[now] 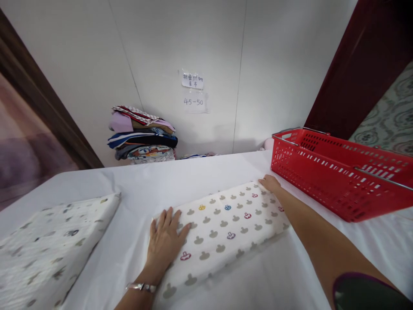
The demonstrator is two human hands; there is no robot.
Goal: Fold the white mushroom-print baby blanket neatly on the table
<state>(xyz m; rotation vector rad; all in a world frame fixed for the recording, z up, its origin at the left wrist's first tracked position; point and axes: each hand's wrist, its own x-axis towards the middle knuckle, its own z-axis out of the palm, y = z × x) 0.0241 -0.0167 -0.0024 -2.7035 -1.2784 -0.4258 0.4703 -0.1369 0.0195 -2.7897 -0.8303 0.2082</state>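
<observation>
Folded mushroom-print cloth (222,234), centre of white surface (193,176). Probably light, limp, robust; layers may slip. Hold by short ends, all layers. Left hand (166,241) flat on left end, fingers spread, gripping nothing. Right hand (271,183) at far right corner; can't tell if pinching.
</observation>
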